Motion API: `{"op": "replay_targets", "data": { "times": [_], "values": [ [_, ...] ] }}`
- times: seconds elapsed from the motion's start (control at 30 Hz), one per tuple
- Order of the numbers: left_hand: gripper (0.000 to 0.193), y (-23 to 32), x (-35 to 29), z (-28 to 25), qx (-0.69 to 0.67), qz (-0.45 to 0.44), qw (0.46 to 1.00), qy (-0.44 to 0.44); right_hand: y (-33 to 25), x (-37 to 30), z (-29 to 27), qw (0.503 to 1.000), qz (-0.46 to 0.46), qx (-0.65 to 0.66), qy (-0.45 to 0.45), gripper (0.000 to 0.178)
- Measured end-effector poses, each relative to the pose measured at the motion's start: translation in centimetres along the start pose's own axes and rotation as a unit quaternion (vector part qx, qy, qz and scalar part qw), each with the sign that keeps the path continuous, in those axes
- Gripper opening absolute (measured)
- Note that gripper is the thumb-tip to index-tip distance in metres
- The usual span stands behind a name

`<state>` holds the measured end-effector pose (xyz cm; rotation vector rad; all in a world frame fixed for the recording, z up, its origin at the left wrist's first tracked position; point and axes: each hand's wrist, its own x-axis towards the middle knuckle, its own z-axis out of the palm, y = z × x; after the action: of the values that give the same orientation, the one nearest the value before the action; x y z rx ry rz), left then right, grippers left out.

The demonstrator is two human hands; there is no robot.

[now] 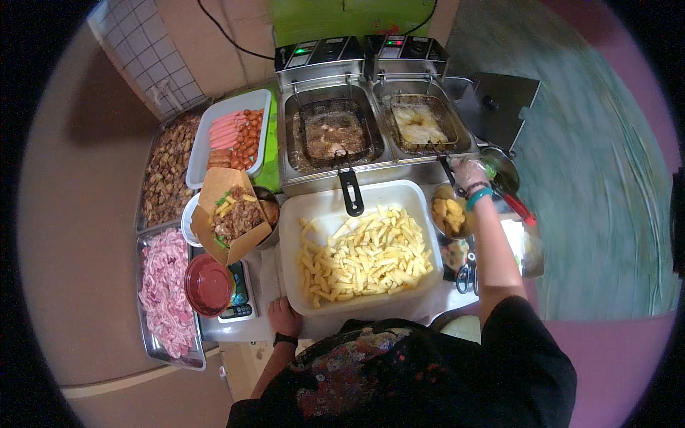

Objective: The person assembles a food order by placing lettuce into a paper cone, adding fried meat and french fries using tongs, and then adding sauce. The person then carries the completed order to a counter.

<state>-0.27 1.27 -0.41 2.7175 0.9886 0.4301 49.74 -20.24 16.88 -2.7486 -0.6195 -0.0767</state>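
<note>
My right hand (pixel 469 172), with a teal band at its wrist, is at the front of the right fryer, just beside the black handle of the right frying basket (pixel 447 170). A steel bowl with something green (pixel 505 175) adjoins it. Its fingers are blurred, and I cannot tell whether they grip the handle. My left hand (pixel 284 317) rests on the counter edge, fingers laid out and holding nothing, by a white tub (pixel 289 235) of pale fries (pixel 364 260). Food bubbles in oil in the left basket (pixel 334 135) and in the right one.
An open cardboard box of meat and fries (pixel 237 217) stands left of the tub. Near it are a red-brown bowl (pixel 208 285), a scale (pixel 239 312), a sausage tray (pixel 265 132) and a raw meat tray (pixel 170 296). Scissors (pixel 464 278) and golden pieces in a bowl (pixel 448 215) are right.
</note>
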Motion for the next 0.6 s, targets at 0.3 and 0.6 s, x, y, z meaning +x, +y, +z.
{"op": "replay_targets", "data": {
  "times": [0.3, 0.6],
  "values": [
    [0.015, -0.8, -0.5, 0.2, 0.013, -0.018, 1.0, -0.011, -19.1, -7.9, 5.1, 0.429, 0.288, 0.734, -0.441, 0.032],
    [0.011, -0.9, 0.2, 0.1, -0.009, 0.002, 1.0, 0.006, -18.7, -5.2, 9.1, 0.663, 0.182, 0.598, -0.413, 0.024]
  ]
}}
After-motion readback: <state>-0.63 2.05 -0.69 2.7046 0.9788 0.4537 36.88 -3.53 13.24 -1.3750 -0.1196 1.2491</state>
